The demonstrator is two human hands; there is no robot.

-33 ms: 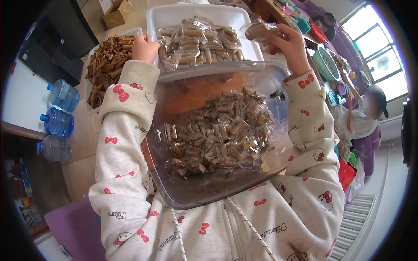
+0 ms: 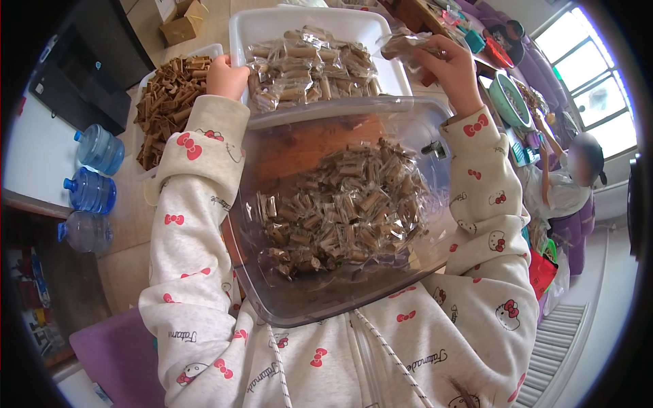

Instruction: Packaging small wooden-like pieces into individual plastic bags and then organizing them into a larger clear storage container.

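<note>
My left hand (image 2: 228, 79) is closed on the left rim of a white plastic tub (image 2: 243, 34), its fingertips mostly hidden. In that tub lie brown rolled pieces (image 2: 296, 71) in clear wrappers. My right hand (image 2: 454, 69), raised at the tub's right side, pinches a clear-wrapped brown packet (image 2: 403, 46) between thumb and fingers. Nearer to me, between my forearms, sits a greyish see-through bin (image 2: 269, 309) with a heap of small wrapped brown pieces (image 2: 347, 204) in it.
Left of the tub stands a tray of loose, unwrapped brown pieces (image 2: 173, 88). Several blue water jugs (image 2: 94, 190) are on the floor at left. At right, a person in white (image 2: 568, 187) works beside a green basin (image 2: 509, 100). A cardboard box (image 2: 183, 24) lies at the back.
The packet in my right hand has tilted slightly, with the fingers shifting a little. My left hand and both containers stay where they were.
</note>
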